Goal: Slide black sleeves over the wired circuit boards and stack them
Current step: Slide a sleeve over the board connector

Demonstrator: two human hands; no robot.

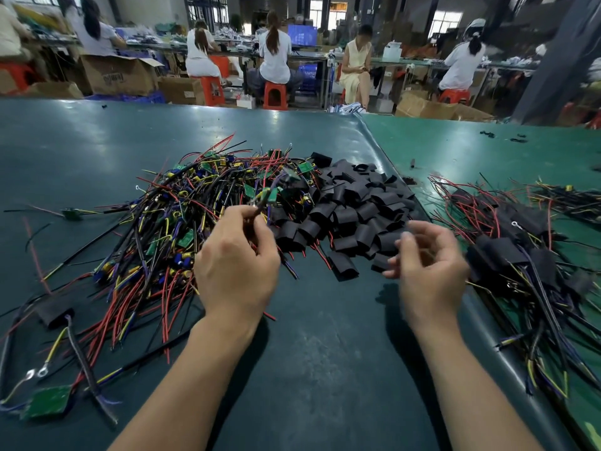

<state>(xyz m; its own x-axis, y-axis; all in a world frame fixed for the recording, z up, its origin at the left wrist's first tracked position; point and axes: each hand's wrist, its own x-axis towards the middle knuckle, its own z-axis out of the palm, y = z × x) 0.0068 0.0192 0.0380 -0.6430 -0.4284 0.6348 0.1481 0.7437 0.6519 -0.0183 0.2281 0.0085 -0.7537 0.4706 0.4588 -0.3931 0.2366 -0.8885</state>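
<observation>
My left hand [235, 265] pinches the wires of a small green circuit board [274, 194] and lifts it above a tangled pile of wired boards [182, 219] at centre left. To the right of that pile lies a heap of loose black sleeves [354, 206]. My right hand [426, 262] hovers in front of the sleeves, blurred, fingers loosely curled, with nothing in it. A stack of sleeved boards [507, 252] with trailing wires lies at the right.
The dark green table mat [309, 353] meets a lighter green mat [471, 148] at a raised seam. A loose sleeved board [53, 312] and a bare green board [48, 402] lie at the near left. Several people sit at benches beyond the table.
</observation>
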